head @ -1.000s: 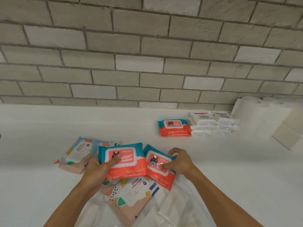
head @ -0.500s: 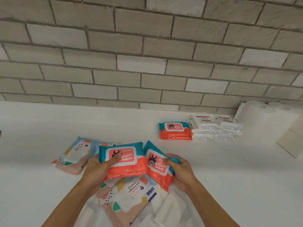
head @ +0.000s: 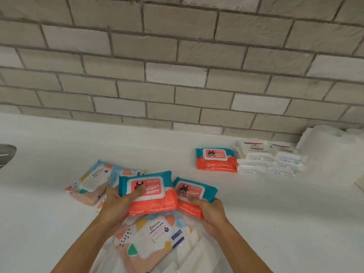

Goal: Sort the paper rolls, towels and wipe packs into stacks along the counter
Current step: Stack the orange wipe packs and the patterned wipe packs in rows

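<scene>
My left hand (head: 116, 205) grips a teal-and-orange baby wipes pack (head: 151, 191), thumb on its label. Beside it my right hand (head: 211, 212) holds a second teal-and-orange pack (head: 192, 191), tilted, lifted off the counter. Under both hands lies a pastel patterned wet wipes pack (head: 153, 237) on clear plastic wrap. Another pastel pack (head: 90, 181) lies to the left on the white counter (head: 59, 223). At the back right sits a stack of two teal-and-orange packs (head: 215, 160), next to stacked white wipe packs (head: 269, 158) and white paper rolls (head: 331, 154).
A grey brick wall (head: 177, 66) runs along the back of the counter. A metal object (head: 6, 154) shows at the far left edge. White folded paper items (head: 197, 259) lie in the plastic wrap at the bottom.
My right hand closed around the second teal-and-orange pack and lifted it off the pile. The view has shifted slightly; my left hand keeps its pack.
</scene>
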`<state>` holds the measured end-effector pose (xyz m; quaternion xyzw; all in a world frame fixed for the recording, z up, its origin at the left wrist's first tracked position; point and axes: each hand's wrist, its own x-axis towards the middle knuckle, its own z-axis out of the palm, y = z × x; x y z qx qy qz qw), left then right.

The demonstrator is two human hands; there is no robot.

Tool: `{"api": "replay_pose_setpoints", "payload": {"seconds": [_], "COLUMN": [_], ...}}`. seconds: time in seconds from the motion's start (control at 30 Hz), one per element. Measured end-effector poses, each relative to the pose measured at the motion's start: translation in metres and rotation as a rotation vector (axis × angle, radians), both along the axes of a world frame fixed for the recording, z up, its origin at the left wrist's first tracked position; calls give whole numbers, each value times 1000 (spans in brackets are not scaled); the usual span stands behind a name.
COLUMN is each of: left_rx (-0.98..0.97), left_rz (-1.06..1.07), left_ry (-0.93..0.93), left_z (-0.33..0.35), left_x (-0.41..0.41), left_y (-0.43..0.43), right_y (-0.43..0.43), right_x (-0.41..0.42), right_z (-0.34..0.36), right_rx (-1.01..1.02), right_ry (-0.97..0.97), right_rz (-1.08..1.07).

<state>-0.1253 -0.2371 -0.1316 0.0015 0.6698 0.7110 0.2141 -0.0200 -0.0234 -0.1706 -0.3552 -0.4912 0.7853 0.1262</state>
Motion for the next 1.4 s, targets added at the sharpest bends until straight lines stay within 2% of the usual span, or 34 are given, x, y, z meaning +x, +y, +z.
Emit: {"api": "replay_pose_setpoints", "payload": {"seconds": [0.4, 0.63, 0.77, 1.1, 1.4], "left_rx": [47, 70, -21, 59, -7], "left_rz": [-8, -77, -127, -199, -281], "left_ry": [-43, -56, 11, -152, -153], "left_z": [9, 24, 34, 54, 47], "left_x": [-11, -30, -42, -68, -88], "left_y": [8, 38, 65, 157, 232], "right_y": [22, 68, 94, 138, 150], "right_x": [-3, -20, -37, -67, -59], "right_z": [17, 40, 52, 59, 33], "right_rx": [-88, -97, -134, -242, -340], "right_ry": [30, 61, 112, -55, 201], "right_rz": [123, 2, -80, -159, -279]}}
